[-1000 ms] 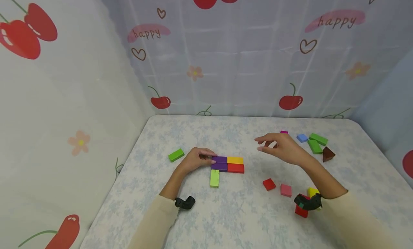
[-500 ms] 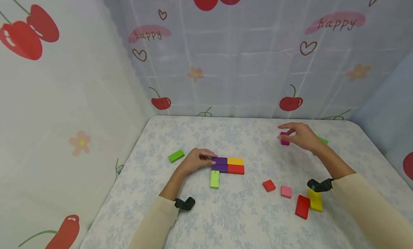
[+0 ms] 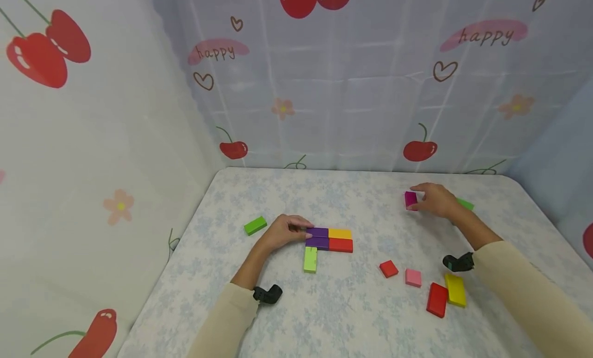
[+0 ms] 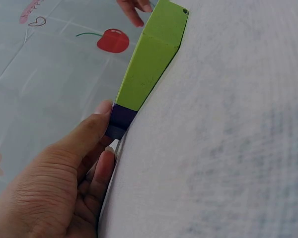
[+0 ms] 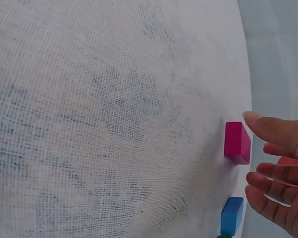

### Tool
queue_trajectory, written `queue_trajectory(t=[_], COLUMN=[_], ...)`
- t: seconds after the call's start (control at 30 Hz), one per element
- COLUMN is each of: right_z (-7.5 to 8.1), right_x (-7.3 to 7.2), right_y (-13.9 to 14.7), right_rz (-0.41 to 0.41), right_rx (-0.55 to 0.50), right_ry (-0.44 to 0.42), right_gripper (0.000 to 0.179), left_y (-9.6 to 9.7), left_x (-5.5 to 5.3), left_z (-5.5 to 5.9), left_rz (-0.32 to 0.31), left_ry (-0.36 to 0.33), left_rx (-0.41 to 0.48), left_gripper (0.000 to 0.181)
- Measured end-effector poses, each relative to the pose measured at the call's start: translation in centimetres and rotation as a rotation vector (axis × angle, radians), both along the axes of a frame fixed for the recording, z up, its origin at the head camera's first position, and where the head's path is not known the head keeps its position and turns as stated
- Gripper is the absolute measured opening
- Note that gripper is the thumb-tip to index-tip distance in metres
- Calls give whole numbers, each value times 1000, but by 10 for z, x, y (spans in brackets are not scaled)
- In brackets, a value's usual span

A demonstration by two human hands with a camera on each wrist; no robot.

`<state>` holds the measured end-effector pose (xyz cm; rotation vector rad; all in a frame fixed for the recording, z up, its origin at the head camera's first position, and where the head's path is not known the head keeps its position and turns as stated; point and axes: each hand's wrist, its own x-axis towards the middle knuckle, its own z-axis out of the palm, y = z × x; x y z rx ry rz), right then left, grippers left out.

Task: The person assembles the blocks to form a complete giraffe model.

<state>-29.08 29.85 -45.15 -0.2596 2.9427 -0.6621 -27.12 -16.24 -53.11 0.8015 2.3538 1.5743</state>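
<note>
My left hand (image 3: 283, 230) holds the left ends of two purple blocks (image 3: 318, 242) lying side by side; its thumb tip sits right at the dark purple block (image 4: 122, 117) in the left wrist view. A yellow-orange block (image 3: 340, 234) and a red block (image 3: 341, 245) continue the rows to the right. Below the purple pair, a lime green block (image 3: 310, 260) points toward me. At the back right, my right hand (image 3: 435, 199) reaches around a magenta block (image 3: 410, 200). Thumb and fingers are spread near this magenta block (image 5: 237, 143) in the right wrist view, with a gap showing.
A green block (image 3: 256, 225) lies left of my left hand. Nearer me on the right lie a small red block (image 3: 388, 268), a pink block (image 3: 413, 277), a red block (image 3: 437, 300) and a yellow block (image 3: 456, 290). A blue block (image 5: 232, 215) stands below the magenta one.
My right hand has moved right and back across the table to the magenta block, and its fingers now come around it. My left hand stays at the purple blocks.
</note>
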Motion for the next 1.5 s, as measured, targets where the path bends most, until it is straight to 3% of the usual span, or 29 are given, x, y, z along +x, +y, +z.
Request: queue_trajectory(t=[0.33,0.73,1.07,1.5], right_z=[-15,-16,-5,11], right_x=[-5,-3,17,57], right_y=[10,3,-21,-60], right_rz=[60,51,29,128], right_rx=[73,127,58,7], right_ry=[37,94,145,273], right_gripper=[57,53,53,48], left_y=[0,0,0,0], left_x=[0,-2,-2,-2], left_z=[-1,-2,-1,-2], left_rz=[-4,-5,1,6], left_ry=[5,14,18,19], left_rx=[1,-6,-10,-16], left_gripper=[27,27,27,27])
